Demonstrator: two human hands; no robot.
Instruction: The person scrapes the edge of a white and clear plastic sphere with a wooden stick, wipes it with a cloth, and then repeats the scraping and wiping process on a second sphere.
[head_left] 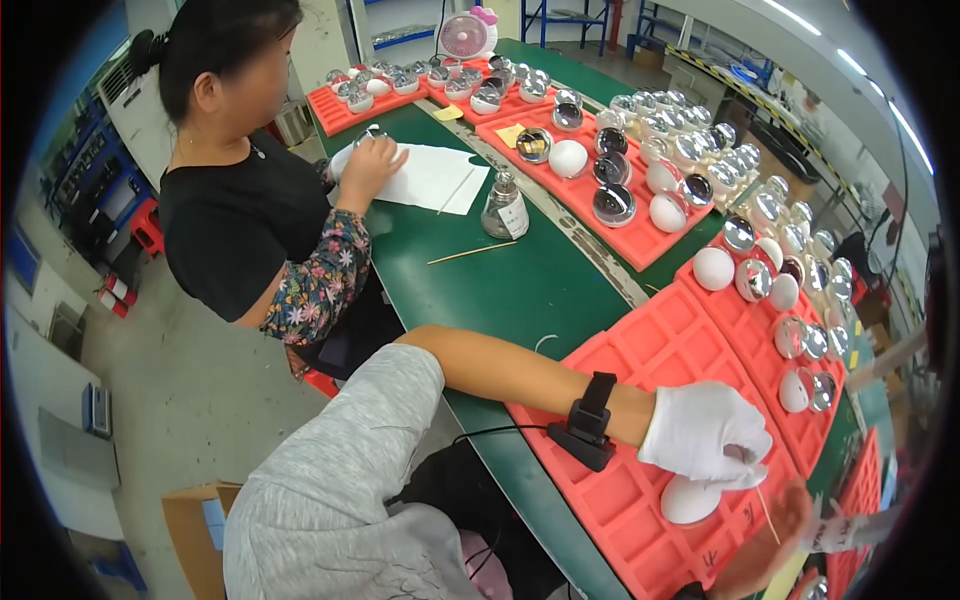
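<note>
My left hand (705, 438), in a white glove, is closed above a red compartment tray (640, 360). A thin wooden stick (767, 515) sticks out from its pinched fingertips. Right under the gloved fingers a smooth white dome-shaped piece (688, 502) sits in the tray; the hand partly covers it. My bare right hand (765, 555), slightly blurred at the lower right, is at the tray's edge near the stick's lower end. Its fingers look extended, with nothing plainly gripped. A clear labelled bottle (850, 532) stands just beyond it.
Red trays (645, 235) of silvery and white round pieces (568, 158) line the green table (440, 295). A glass bottle (505, 212) and another wooden stick (472, 252) rest left of centre. Across the table a person (235, 190) handles a piece over white paper (430, 180).
</note>
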